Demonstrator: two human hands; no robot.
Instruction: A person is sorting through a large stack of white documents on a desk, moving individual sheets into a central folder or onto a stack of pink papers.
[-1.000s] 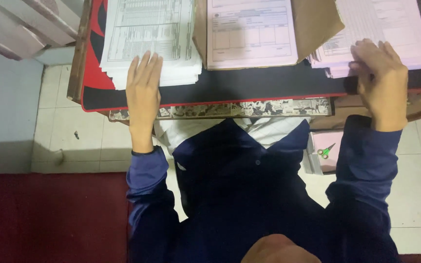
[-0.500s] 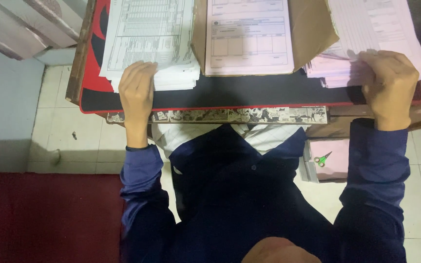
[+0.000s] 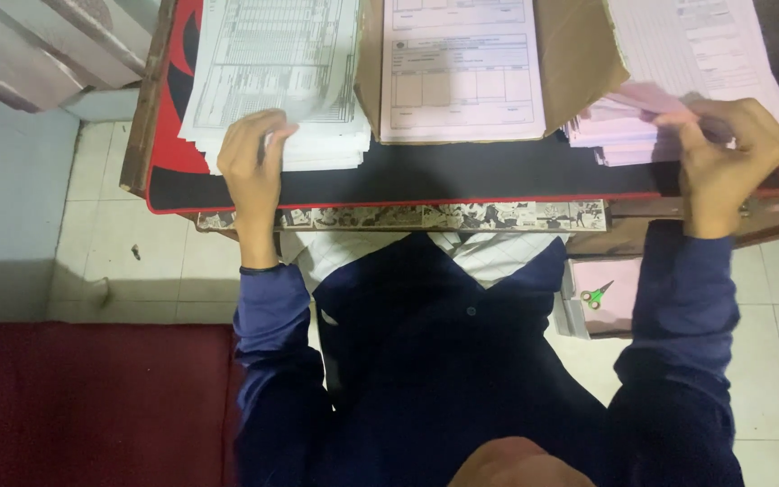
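Two paper stacks are handled at once on a dark desk mat (image 3: 462,176).

The mat, edged in red, is spread over the desk and carries three lots of paper. A white stack of printed forms (image 3: 272,81) is laid at the left, a pink form in an opened cardboard folder (image 3: 462,68) in the middle, and a pink stack (image 3: 678,63) at the right. The near edge of the white stack is gripped by the left hand (image 3: 250,162), fingers curled over it. A lifted corner of the pink stack is pinched by the right hand (image 3: 723,153). Green-handled scissors (image 3: 597,294) are seen on a pink sheet below the desk edge.
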